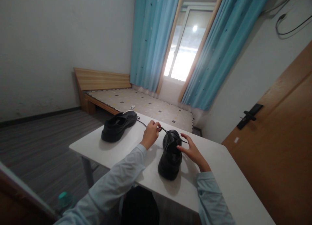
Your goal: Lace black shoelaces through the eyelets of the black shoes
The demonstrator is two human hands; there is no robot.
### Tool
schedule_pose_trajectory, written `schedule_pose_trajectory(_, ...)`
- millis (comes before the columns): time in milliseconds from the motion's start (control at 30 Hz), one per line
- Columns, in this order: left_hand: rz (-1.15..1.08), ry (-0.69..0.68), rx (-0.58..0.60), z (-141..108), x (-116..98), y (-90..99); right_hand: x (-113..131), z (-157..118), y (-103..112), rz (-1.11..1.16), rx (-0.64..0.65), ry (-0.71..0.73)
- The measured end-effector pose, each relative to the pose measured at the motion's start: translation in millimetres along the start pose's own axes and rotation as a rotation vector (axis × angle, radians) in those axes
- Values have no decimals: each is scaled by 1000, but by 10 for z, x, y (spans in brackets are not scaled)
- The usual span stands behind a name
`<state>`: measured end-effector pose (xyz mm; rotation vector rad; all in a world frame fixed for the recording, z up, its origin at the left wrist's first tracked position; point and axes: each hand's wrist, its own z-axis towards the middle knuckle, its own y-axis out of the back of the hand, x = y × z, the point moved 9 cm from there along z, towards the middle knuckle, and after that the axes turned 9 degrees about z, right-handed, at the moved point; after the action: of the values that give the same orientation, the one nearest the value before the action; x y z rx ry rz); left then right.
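Note:
A black shoe stands on the white table, its heel toward me. My left hand, just left of the shoe's front part, pinches a black shoelace that runs to the shoe. My right hand is at the shoe's right side with thumb and fingers apart; the thumb touches the shoe's opening and a lace end lies between the fingers and thumb. Another black shoe rests at the table's left, with a lace trailing from its toe toward my left hand.
Beyond the table is a bed with a wooden headboard and a small white object on it. A wooden door stands at the right. A bottle with a green cap is at the lower left.

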<state>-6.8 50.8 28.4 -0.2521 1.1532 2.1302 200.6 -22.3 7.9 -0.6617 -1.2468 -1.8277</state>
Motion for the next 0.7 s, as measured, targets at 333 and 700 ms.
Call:
schedule_pose_trajectory(333, -188, 28, -210, 29, 63, 180, -6, -1, 2, -17, 2, 2)
schedule_pose_trajectory(700, -376, 155, -312, 38, 210, 272, -17, -5, 9, -2, 7, -1)
